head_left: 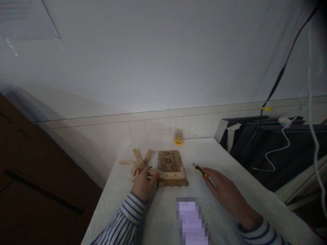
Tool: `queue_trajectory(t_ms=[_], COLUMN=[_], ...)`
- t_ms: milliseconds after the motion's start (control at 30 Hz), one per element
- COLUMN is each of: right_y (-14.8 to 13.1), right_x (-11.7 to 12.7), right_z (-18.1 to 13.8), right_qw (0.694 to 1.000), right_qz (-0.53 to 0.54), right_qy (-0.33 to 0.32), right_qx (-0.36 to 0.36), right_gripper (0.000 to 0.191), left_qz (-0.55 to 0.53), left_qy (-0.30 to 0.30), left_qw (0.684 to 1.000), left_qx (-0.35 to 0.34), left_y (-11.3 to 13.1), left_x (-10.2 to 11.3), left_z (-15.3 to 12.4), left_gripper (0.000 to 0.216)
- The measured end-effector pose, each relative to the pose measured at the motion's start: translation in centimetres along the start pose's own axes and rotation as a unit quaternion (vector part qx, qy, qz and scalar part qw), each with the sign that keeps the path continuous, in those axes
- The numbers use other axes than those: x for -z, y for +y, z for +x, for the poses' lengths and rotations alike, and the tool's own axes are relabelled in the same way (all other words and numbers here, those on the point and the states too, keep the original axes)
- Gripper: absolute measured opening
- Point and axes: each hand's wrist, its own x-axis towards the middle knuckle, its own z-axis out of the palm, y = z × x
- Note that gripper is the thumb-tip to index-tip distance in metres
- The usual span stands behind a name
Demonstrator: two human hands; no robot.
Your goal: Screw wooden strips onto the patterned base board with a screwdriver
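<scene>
My left hand [145, 183] is closed on a tan strap [170, 175], thumb and fingers pinching its left part. The strap lies across the near part of a brown board [169, 160] with dark line patterns, and small holes show along it. Its right end turns up; more tan strap lengths [138, 156] curl and fan out left of the board. To the right, my right hand [221, 189] grips a slim tool with a yellow and black handle [200, 169]. The tool's thin dark tip points up and left, apart from the strap; its exact kind is unclear.
A small clear and yellow container [178, 137] stands at the back of the white-covered table [163, 217]. Dark panels [250, 149] and a white cable [281, 146] are beyond the right edge. A blurred purple patch [192, 221] covers the front middle. Brown wooden furniture [38, 177] stands left.
</scene>
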Motion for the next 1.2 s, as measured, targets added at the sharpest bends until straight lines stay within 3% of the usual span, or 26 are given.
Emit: queue_trajectory(t_ms=[233, 467, 633, 800, 967, 1200], right_y=[0.3, -0.1, -2.1, -3.7, -3.8, -4.2], right_x=[-2.0, -1.6, 0.0, -0.8, -1.6, -0.6], right_z=[-2.0, -2.1, 0.4, 3.5, 5.3, 5.7], right_qw=[0.993, 0.992, 0.992, 0.966, 0.952, 0.951], right_qz=[-0.055, -0.039, 0.034, 0.184, 0.227, 0.224], right_qy=[-0.072, -0.106, -0.123, -0.178, -0.201, -0.212], right_qx=[0.082, 0.058, 0.016, -0.037, -0.036, -0.019], right_gripper=[0.030, 0.028, 0.032, 0.047, 0.038, 0.021], left_qz=[-0.151, -0.244, -0.251, -0.253, -0.261, -0.225], left_qy=[-0.037, -0.043, -0.034, -0.039, -0.033, -0.033], left_qw=[0.987, 0.967, 0.965, 0.965, 0.963, 0.972], left_qx=[0.028, 0.056, 0.069, 0.051, 0.056, 0.056], left_y=[0.0, 1.1, 1.3, 0.9, 1.0, 0.9], left_x=[-0.7, -0.6, -0.5, -0.7, -0.7, -0.6], left_z=[0.2, 0.0, -0.1, 0.1, 0.1, 0.1], left_gripper=[0.027, 0.019, 0.016, 0.018, 0.019, 0.025])
